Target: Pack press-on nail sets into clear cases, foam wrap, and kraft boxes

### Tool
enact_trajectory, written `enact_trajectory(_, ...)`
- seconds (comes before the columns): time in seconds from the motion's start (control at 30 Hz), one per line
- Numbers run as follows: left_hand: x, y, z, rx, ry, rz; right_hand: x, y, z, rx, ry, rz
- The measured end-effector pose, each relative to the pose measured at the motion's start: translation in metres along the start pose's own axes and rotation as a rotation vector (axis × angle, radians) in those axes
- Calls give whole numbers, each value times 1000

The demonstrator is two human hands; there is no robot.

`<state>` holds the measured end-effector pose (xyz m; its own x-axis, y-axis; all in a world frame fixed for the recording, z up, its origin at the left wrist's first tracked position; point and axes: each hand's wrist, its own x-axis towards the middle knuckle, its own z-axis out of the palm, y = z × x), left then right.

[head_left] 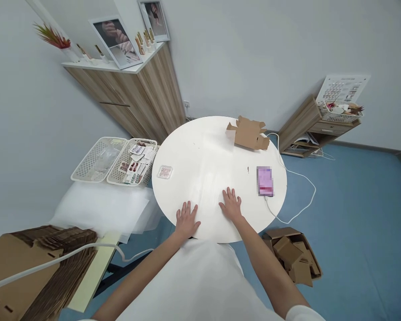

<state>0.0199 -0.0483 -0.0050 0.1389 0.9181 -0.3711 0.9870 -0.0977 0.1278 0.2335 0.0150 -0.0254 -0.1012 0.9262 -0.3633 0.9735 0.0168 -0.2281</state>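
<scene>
My left hand lies flat on the near edge of a round white table, fingers spread and holding nothing. My right hand rests on the tabletop too, its fingers apart and nothing in it. Left of my left hand, near the table's left rim, is a small clear plastic case with pinkish contents. A tablet or phone with a blurred pink screen lies to the right of my right hand, a white cable plugged into its lower end. An unfolded brown cardboard box sits at the far right side of the table.
White baskets at the left hold small packets and plastic bags. Below them are white sheets and stacked flat cardboard. A carton of cardboard pieces stands on the floor at right. Wooden cabinets line the wall.
</scene>
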Motion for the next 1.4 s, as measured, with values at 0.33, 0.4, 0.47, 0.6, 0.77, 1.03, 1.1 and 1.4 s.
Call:
enact_trajectory(0.33, 4, -24, 7, -135, 123, -7, -2, -9, 6, 132, 279, -7)
enact_trajectory(0.4, 10, -39, -1, -222, 164, -64, 1, -23, -1, 206, 356, -40)
enact_trajectory(0.47, 21, -60, -11, -332, 219, -138, 9, -46, -8, 309, 365, -88)
enact_trajectory(0.6, 56, -117, -36, -571, 358, -250, 34, -108, -20, 639, 229, -142)
enact_trajectory(0.77, 99, -173, -53, -896, 397, -347, 74, -185, -20, 1015, -56, -45)
enact_trajectory(1.03, 116, -192, -50, -1193, 241, -357, 98, -237, -8, 1284, -223, 83)
enact_trajectory(1.1, 116, -192, -49, -1231, 217, -358, 98, -240, -4, 1276, -207, 85)
enact_trajectory(1.4, 101, -158, -56, -1283, 149, -225, 69, -202, -3, 1103, 28, 43)
